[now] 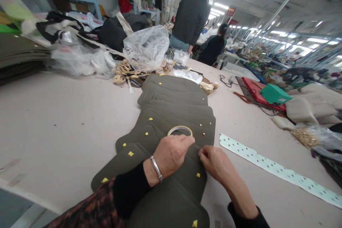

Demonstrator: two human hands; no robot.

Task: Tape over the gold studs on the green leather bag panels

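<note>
My left hand (171,153), with a bracelet at the wrist, is closed on a narrow roll of yellow tape (180,127); its ring stands up beyond my knuckles. Under both hands lies an overlapping row of olive-green fabric pieces (184,114). Small yellow tape bits (130,153) dot their left side, and a few sit lower on the right. At the pieces' right edge, my right hand (217,162) pinches thumb and forefinger together; what is between them is too small to make out. Tiny metal studs (203,134) show on the upper pieces.
A pale strip with dark dots (267,165) lies to the right. Farther back are webbing straps (124,71), clear plastic bags (148,46), a green box (275,93) and a bag of gold-coloured fittings (304,137). Stacked olive panels (21,53) stand left. Two people are beyond the table.
</note>
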